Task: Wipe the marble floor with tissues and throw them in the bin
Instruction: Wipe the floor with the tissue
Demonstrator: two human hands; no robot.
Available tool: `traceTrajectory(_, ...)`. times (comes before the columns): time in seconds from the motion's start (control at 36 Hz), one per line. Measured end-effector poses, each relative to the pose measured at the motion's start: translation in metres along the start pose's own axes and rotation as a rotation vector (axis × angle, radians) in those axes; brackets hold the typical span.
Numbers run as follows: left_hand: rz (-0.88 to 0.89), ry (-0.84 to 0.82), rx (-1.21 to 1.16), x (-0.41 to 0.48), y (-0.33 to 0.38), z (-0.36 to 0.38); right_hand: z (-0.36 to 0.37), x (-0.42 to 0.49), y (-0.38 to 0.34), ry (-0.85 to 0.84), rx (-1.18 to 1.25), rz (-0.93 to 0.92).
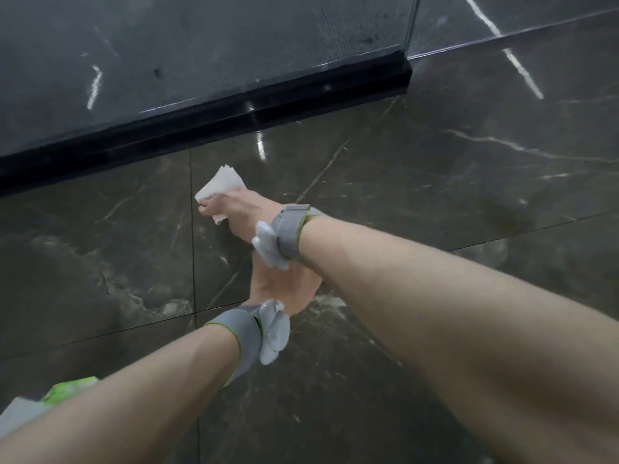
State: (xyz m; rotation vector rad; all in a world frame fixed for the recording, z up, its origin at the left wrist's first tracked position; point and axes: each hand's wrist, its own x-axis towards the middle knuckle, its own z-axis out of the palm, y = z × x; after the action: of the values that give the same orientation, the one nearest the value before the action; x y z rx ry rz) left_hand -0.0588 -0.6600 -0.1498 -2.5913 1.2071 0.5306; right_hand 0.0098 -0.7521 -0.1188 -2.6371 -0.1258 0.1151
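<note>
The right hand [237, 212] reaches across the dark marble floor [435, 182] and grips a folded white tissue [222, 184], pressing it down close to the floor's far edge, just short of the black skirting [201, 128] under a glossy dark wall [201, 45]. The left hand [284, 289] lies nearer, its fingers hidden beneath the right wrist. Each wrist wears a grey band [289, 229] with a white disc. A green packet [72, 390] peeks out at the near-left corner

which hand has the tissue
The right hand, the farther one, holds the white tissue against the marble floor; the left hand, nearer and partly hidden, shows none.
</note>
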Motion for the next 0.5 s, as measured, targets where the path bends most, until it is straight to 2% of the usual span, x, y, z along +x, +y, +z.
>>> traceTrajectory(0.06, 0.050, 0.197, 0.016, 0.006, 0.003, -0.004, -0.004, -0.003, 0.012, -0.073, 0.052, 0.036)
traceTrajectory(0.17, 0.071, 0.438, -0.074, 0.008, 0.003, -0.004, -0.024, -0.029, 0.028, -0.135, 0.061, 0.127)
traceTrajectory(0.39, 0.191, 0.554, -0.097, 0.011, -0.006, 0.003, -0.025, -0.056, 0.037, -0.070, 0.039, 0.122)
traceTrajectory(0.5, 0.187, 0.563, -0.038, 0.016, -0.003, 0.007, -0.033, -0.093, 0.063, 0.000, -0.127, 0.108)
